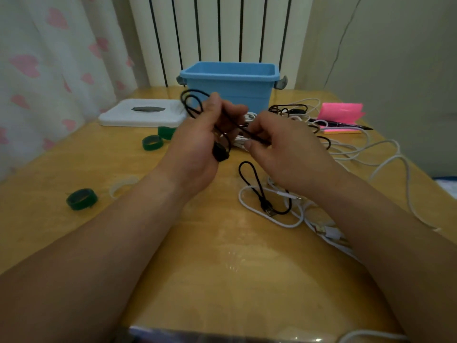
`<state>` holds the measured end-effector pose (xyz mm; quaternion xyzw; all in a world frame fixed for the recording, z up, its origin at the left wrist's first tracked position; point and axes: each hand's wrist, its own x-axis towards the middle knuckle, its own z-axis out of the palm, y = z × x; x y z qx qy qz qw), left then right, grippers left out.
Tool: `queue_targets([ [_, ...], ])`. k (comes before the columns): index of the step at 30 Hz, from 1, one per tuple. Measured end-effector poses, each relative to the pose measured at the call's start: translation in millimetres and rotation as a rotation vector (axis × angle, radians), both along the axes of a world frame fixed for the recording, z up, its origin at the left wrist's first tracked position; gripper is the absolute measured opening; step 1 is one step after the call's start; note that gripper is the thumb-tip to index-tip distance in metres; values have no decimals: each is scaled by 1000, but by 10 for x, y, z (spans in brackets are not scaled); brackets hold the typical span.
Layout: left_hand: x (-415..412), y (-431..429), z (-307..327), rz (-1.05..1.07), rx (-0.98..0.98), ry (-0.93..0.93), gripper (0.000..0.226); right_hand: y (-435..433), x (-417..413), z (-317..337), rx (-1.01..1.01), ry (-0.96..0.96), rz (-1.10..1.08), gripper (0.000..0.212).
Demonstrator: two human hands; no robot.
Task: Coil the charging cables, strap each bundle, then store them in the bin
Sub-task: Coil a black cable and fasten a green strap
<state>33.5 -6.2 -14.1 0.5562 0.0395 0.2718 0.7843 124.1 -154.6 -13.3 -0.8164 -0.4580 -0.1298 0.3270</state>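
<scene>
Coiling this well probably called for even, untwisted loops: the left hand had its fingers curled round the black cable, whose loops rose above that grip, while the right hand pinched the strand just beside it, the bin beyond both.

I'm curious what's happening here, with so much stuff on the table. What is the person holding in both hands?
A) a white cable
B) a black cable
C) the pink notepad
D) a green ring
B: the left hand and the right hand both grip the black cable, which loops between them, while the green rings and white cables lie on the table.
</scene>
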Motion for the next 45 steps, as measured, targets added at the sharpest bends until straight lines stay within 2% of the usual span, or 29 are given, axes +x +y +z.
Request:
queue_targets([
  [3,-54,100,98,-19,-240,-71,41,-46,123,-23,-119,-74,-58,11],
  [7,-136,299,174,78,-195,-9,41,-106,199,-13,-149,-58,-59,3],
  [10,-163,390,153,173,123,122,42,-123,223,10,-155,-56,-70,5],
  [14,-156,223,106,173,726,397,17,-127,214,36,-71,-32,-48,12],
  [15,-147,169,80,141,849,438,19,-124,199,42,-46,-21,-37,12],
  [17,-121,109,25,76,1023,471,31,-118,170,55,-6,2,-19,11],
  [21,-102,77,-7,108,1238,531,17,-101,137,70,33,31,-10,18],
  [23,-92,65,-18,86,1239,504,10,-90,104,77,38,27,9,19],
  [27,-77,70,-45,64,1227,498,29,-94,52,93,34,28,34,15],
  [31,-77,82,-46,125,1129,447,37,-91,91,58,0,8,43,15],
  [33,-88,99,4,218,916,413,39,-104,144,42,-46,-2,28,13],
  [35,-108,153,74,272,609,355,35,-131,200,40,-44,29,20,13],
  [38,-125,203,94,228,312,286,26,-139,232,39,9,31,-6,15],
  [40,-93,158,36,149,286,276,23,-105,199,22,30,24,-11,14],
  [45,3,-31,-45,27,443,196,27,-15,44,-3,13,-38,32,19],
])
